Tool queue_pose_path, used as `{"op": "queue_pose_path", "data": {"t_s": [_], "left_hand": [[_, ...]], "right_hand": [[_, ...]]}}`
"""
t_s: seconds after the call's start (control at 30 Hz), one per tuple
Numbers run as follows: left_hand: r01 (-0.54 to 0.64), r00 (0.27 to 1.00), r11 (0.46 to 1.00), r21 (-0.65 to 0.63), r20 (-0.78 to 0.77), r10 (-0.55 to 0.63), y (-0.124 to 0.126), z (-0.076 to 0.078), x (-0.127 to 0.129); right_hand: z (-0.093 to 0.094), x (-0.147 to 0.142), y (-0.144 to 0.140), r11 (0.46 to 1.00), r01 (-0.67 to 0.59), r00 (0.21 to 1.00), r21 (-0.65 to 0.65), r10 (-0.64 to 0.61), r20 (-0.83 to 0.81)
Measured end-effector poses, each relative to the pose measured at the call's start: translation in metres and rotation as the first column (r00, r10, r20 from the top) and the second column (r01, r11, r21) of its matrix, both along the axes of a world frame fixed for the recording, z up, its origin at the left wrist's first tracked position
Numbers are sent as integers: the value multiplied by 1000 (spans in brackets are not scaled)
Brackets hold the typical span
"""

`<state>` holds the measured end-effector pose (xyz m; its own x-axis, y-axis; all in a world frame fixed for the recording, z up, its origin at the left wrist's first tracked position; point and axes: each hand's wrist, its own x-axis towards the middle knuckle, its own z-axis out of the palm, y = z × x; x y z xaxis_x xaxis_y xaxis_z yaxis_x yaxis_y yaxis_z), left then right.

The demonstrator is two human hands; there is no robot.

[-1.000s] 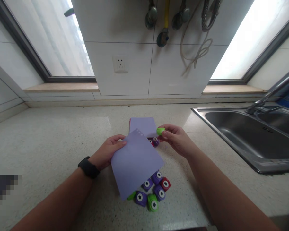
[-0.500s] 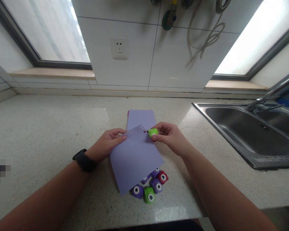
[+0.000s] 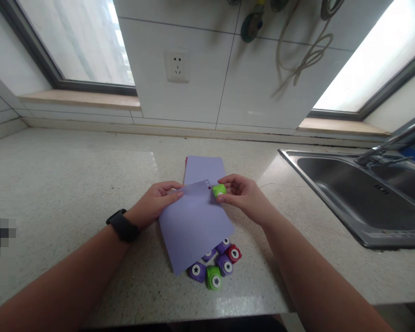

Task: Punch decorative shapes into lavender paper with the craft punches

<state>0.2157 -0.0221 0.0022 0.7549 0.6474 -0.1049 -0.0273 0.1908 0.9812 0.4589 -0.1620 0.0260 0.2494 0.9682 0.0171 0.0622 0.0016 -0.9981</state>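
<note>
Holding a lilac paper sheet (image 3: 193,221) above the desk (image 3: 72,184), left hand (image 3: 155,205) has its grip closed on the sheet's upper-left edge, thumb on top and fingers under. Right hand (image 3: 244,198) is clenched round a small green punch (image 3: 219,190), pinched between thumb and fingertips, seated at the sheet's top-right corner; a few tiny holes show along that top edge just left of it. Sheet is tilted, near end dipping toward a cluster of punches (image 3: 216,265) on the desk (purple, green, red), partly covering them. A stack of lilac paper (image 3: 202,168) lies flat just behind the hands, a sliver of red showing at its left edge. Black watch (image 3: 122,226) on the left wrist. Sink (image 3: 359,198) with tap well off to the right, wall socket (image 3: 177,67) above. Handling, my read: sheet is light, thin, floppy, creases easily; it looks unsupported in the middle, so hold it close to the corner being worked to keep the edge from buckling. Punch looks like hard plastic, small, smooth, probably a bit slippery; best gripped top and bottom between thumb and index so pressure goes straight through. Can't tell how deep the paper sits in the slot.
</note>
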Motion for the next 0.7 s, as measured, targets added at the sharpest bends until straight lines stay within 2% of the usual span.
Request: {"op": "queue_pose_path", "data": {"t_s": [0.37, 0.7], "left_hand": [[-46, 999, 998, 46, 27, 45, 0, 1, 0], [16, 1000, 999, 29, 3, -16, 2, 0, -2]], "right_hand": [[0, -7, 1, 1000, -24, 999, 7, 24, -35], [-1, -2, 1, 997, 28, 997, 73, -23, -72]]}}
